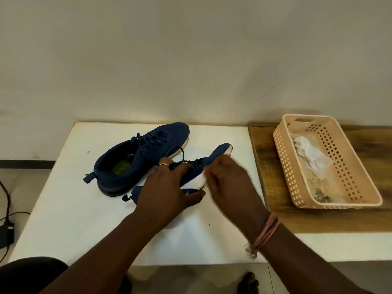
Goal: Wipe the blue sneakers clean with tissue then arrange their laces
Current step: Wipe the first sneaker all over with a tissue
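Left hand (169, 187) grips the near sneaker (203, 166); right hand (227, 179) pinches tissue (198, 181) against it, wiping; laces come next.

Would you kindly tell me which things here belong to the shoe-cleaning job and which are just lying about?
Part of the job:
- near blue sneaker, held by the left hand
- tissue, pressed to it by the right hand
- far blue sneaker, upright on the white table

Just lying about:
- peach basket holding crumpled tissues
- black cable on the floor

Perforated basket (282, 145) on wooden board (265, 187)
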